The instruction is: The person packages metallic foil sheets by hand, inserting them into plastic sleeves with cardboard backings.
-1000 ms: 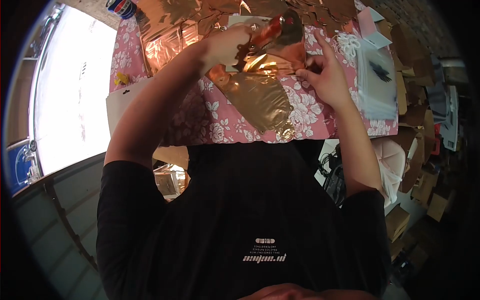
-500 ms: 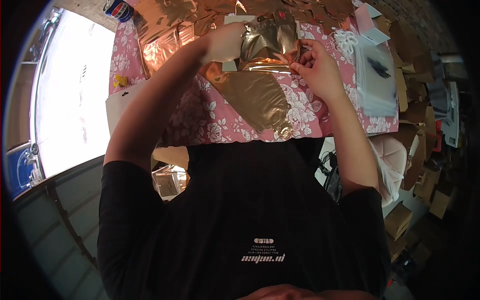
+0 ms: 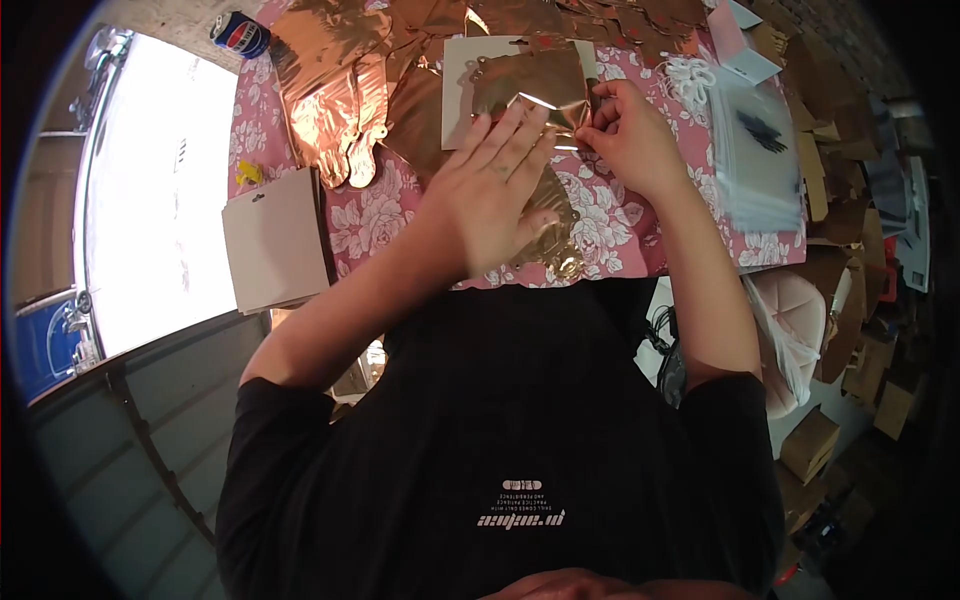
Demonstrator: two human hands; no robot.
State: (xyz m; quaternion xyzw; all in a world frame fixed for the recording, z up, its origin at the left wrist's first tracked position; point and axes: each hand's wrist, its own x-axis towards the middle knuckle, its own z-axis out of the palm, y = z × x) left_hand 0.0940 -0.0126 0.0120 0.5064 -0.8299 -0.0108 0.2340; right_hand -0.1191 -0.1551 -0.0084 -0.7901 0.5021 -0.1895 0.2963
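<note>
A flat, shiny copper-coloured foil balloon [image 3: 528, 82] lies folded over a pale card [image 3: 458, 95] with a hanging slot at its top. My left hand [image 3: 490, 190] rests on the lower part of the foil, palm down, fingers stretched out. At the right edge of the card, my right hand [image 3: 635, 135] pinches the side of the foil between thumb and fingers. Below the card, a loose end of foil [image 3: 560, 225] with a crinkled tip reaches toward the table's front edge, partly hidden by my left hand.
More flat foil balloons [image 3: 335, 70] cover the back and left of the flowered tablecloth [image 3: 375, 225]. A stack of slotted cards [image 3: 275, 245] sits at the left, near a yellow item [image 3: 248, 173] and a can [image 3: 240, 35]. White string [image 3: 690, 82] and clear plastic bags [image 3: 755, 190] lie right.
My left hand has moved from the left edge of the foil down onto its lower part, and its fingers have spread. More of the card shows. My right hand stays at the right edge.
</note>
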